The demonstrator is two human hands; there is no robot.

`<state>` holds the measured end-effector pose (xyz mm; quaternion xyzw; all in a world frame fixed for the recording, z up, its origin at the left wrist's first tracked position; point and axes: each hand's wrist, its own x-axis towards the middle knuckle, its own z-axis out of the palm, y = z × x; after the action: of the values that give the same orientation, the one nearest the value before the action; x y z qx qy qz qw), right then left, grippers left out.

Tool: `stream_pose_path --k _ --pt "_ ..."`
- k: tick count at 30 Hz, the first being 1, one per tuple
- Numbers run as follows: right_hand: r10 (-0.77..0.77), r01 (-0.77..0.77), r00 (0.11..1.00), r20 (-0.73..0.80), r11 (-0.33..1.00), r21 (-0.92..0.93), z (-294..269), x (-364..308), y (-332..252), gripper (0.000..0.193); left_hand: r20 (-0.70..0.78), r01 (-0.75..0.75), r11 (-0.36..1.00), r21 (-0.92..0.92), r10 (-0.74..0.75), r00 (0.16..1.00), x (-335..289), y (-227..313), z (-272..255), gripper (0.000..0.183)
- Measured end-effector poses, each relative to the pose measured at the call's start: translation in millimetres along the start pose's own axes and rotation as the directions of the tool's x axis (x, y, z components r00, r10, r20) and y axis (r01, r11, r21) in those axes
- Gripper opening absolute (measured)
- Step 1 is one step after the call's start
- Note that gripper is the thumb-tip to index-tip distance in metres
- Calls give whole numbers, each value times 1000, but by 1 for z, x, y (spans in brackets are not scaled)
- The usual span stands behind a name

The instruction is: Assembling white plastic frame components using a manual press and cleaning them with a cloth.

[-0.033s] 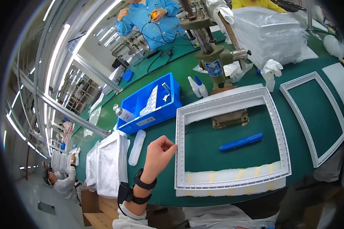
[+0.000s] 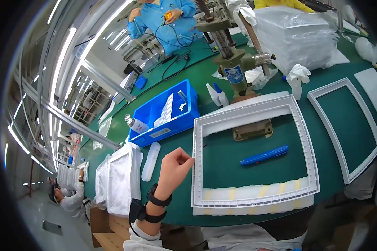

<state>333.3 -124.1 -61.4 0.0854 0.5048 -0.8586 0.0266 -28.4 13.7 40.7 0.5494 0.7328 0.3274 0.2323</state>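
My left hand (image 2: 175, 166) hovers at the near left of the green table (image 2: 176, 201), wearing a black wrist strap. Its fingers are pinched together on the outer left edge of a large white rectangular frame (image 2: 197, 167). That frame lies flat on a white foam sheet (image 2: 255, 193) with yellow marks. Inside the frame, on the table, lie a blue pen-like tool (image 2: 264, 155) and a brown metal base plate (image 2: 253, 130). My right hand is not in view.
A second white frame (image 2: 331, 125) lies to the right. A blue bin (image 2: 163, 113) with small parts and a bottle sits at back left, two glue bottles (image 2: 217, 94) and a press stand (image 2: 234, 69) behind. Bagged white parts (image 2: 121, 180) lie left. A person in blue works opposite.
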Motion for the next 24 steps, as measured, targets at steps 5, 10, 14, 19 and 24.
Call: stream_pose_path --k 5,10,14,19,24 --pt "-78 78 997 7 996 -54 -9 -5 4 22 13 -39 993 116 37 999 9 6 1 16" --pt "-59 58 998 -2 998 -33 -16 -10 -5 22 43 -15 960 281 3 999 11 25 2 15" --pt "-108 108 994 -15 994 17 -17 -11 -3 20 39 -17 892 452 0 999 8 40 4 13" --pt "-90 90 996 -13 995 -43 -27 -16 -8 20 97 -76 870 487 33 995 11 35 -1 15" --pt "-183 198 924 -335 980 11 -57 -54 1 20 271 208 978 23 -206 940 24 10 -22 20"
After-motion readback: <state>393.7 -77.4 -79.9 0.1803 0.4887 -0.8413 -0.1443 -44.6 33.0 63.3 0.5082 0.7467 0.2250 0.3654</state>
